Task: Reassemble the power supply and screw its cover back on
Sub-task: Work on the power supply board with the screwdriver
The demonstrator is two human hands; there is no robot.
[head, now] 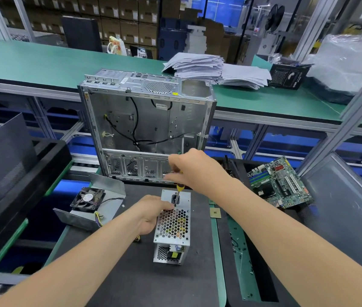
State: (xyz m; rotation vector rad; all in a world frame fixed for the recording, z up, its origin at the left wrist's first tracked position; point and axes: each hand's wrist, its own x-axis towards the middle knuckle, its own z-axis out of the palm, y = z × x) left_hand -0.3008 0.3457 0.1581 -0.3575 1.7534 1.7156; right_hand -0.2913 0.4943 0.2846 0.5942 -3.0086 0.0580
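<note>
Standing on the dark worktop (153, 284) just before the open computer case (146, 120), the power supply (172, 227) is held by the left hand (151, 214) — fingers curled round its left side. The right hand (194, 168) grips a yellow-handled screwdriver (178, 191) — tip down on the perforated cover's far end.

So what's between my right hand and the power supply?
A yellow-handled screwdriver, held by the right hand, tip down on the power supply; head view.
</note>
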